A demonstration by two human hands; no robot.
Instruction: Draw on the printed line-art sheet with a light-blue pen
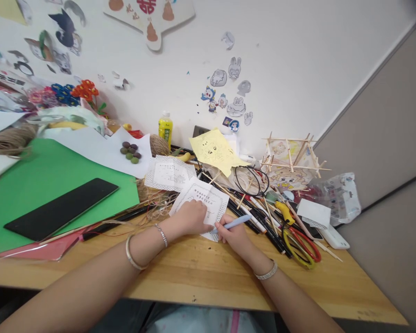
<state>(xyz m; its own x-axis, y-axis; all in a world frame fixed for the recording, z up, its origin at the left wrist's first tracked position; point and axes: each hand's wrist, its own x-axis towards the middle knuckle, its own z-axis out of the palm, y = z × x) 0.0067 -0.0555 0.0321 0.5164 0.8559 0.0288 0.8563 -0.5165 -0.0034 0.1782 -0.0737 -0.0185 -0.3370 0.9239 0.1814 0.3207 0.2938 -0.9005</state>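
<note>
My right hand [233,235] is closed around a pale blue-grey pen [236,222], its tip low over the right edge of a small white sheet of paper [217,194]. The sheet has a patterned border, handwritten characters and line drawings. On its lower left part lies my left hand [193,217], fingers curled, pressing the paper to the table; its fingertips are hidden underneath. Just behind, a second bordered paper [169,173] with writing and a drawing lies partly beneath the first.
At right lie scissors [300,249], many pens and a stick frame [291,162]. A yellow paper [215,150], black cable [251,180] and yellow bottle [165,127] stand behind. Leftward are a black flat slab [62,208] on green card [38,166] and twine [12,138]. Bare wood [194,273] shows in front.
</note>
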